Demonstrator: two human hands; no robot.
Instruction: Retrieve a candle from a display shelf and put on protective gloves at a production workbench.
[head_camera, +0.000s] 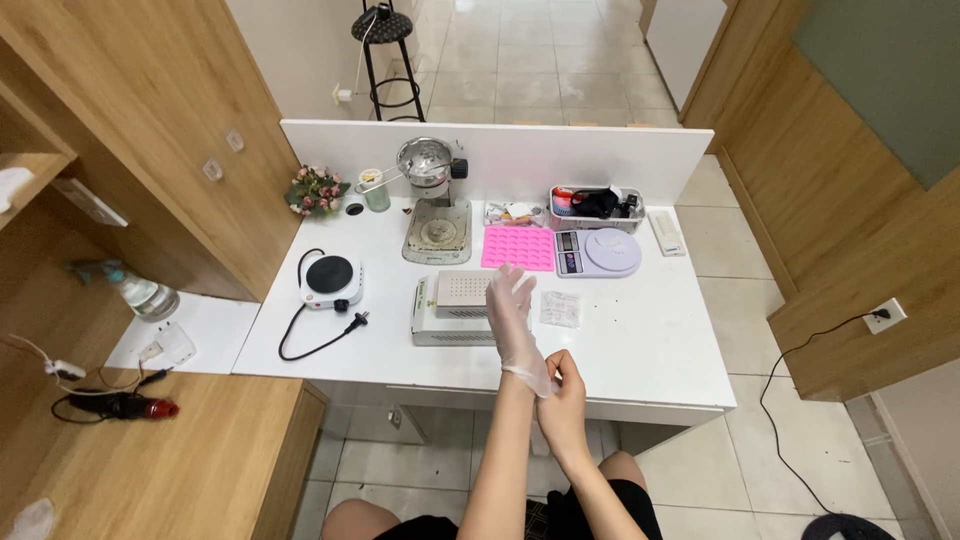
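My left hand, fingers together, wears a clear glove over the tabletop, at 12 o'clock from me. My right hand's fingers pinch its cuff at the wrist; a good fit, I judge, needs an even pull.

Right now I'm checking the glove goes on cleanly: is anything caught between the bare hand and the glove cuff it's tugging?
Nothing visible: the right hand grips the glove cuff directly at the left hand's wrist.
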